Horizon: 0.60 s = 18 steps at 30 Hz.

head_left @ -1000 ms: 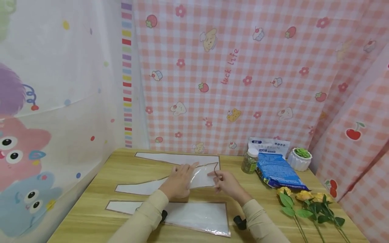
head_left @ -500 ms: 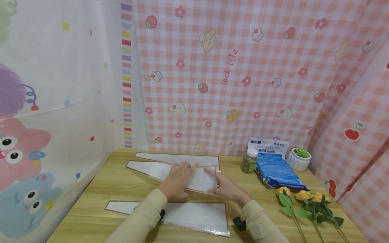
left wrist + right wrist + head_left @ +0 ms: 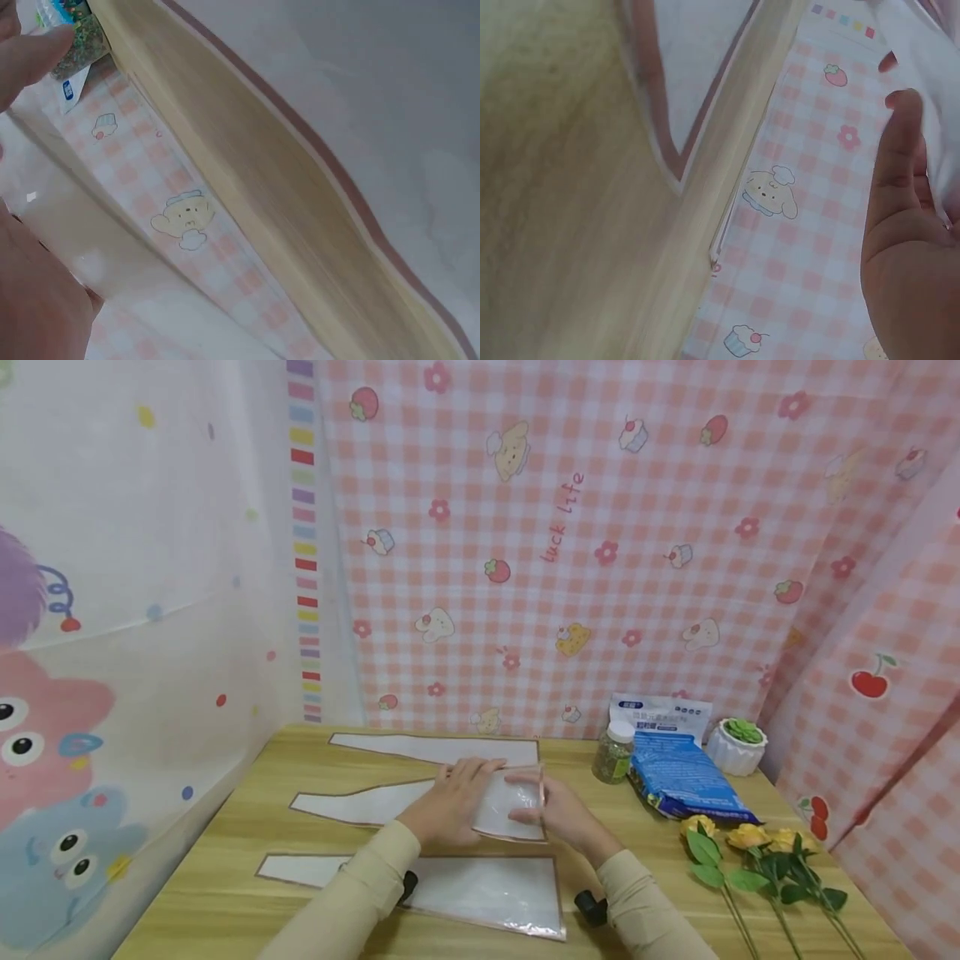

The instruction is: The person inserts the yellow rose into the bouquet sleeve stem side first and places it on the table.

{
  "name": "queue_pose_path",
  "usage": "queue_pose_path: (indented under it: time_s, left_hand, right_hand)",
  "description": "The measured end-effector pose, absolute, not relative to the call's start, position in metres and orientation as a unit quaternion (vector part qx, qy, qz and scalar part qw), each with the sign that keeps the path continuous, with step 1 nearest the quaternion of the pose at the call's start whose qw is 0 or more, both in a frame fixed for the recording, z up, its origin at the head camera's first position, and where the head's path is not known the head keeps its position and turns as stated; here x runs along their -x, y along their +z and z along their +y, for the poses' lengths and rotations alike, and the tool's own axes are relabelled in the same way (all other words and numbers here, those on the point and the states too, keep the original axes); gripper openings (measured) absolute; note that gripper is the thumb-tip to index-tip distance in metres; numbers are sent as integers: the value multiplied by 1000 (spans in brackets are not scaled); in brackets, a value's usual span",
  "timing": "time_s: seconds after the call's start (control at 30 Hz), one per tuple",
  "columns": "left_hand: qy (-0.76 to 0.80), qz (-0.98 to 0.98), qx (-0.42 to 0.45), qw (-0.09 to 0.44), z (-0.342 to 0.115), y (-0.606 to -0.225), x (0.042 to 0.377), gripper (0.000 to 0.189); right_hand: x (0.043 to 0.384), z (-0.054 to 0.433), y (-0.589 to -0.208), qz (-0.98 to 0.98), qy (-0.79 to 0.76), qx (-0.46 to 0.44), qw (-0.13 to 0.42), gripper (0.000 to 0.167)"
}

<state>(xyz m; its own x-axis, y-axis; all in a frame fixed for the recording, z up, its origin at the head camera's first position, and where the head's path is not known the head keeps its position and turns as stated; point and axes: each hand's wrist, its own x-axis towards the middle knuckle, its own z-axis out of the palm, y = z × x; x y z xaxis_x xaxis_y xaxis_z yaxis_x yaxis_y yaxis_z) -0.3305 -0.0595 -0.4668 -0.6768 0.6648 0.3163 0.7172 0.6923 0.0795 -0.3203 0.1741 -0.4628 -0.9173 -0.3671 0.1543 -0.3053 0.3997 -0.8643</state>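
In the head view my left hand point(image 3: 453, 797) grips across the middle of a tapered white plastic sleeve point(image 3: 352, 804) with a brown border, fingers over its far side and thumb by its near edge. My right hand point(image 3: 566, 814) is at the wide right end, fingers spread and reaching past the border, showing through the film. In the right wrist view a straight right thumb point(image 3: 900, 157) lies beside the white film point(image 3: 945, 97). Similar sleeves lie flat behind point(image 3: 450, 748) and in front point(image 3: 487, 889), the front one partly under my left forearm.
Right of the hands stand a jar point(image 3: 615, 752) with a white lid, a blue bag point(image 3: 682, 772) and a potted succulent point(image 3: 738, 746). Several yellow roses point(image 3: 746, 837) lie at the front right. A checked curtain point(image 3: 570, 568) hangs behind the table point(image 3: 247, 810).
The middle sleeve's narrow end swung toward the back, then came forward again. My right hand went from pinching the wide end's edge to spreading its fingers within it.
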Motion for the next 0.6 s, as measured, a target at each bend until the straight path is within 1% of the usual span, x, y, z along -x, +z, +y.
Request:
queue_pose_path:
  time_s: [0.07, 0.2, 0.3, 0.4, 0.6]
  left_hand:
    - [-98, -910, 380, 132, -59, -465, 329, 119]
    - [-98, -913, 377, 123, -60, -464, 328, 117]
    - [-104, -914, 374, 116, -60, -461, 326, 115]
    - [-107, -914, 374, 114, -61, -457, 325, 114]
    - [-116, -916, 369, 104, -59, -455, 321, 119]
  right_hand:
    - [318, 174, -461, 842, -497, 209, 36, 56]
    - [316, 172, -461, 848, -473, 236, 49, 45]
    - [316, 171, -461, 859, -445, 251, 33, 43]
    - [314, 170, -459, 868, -429, 247, 22, 55]
    - [312, 169, -459, 864, -452, 221, 32, 67]
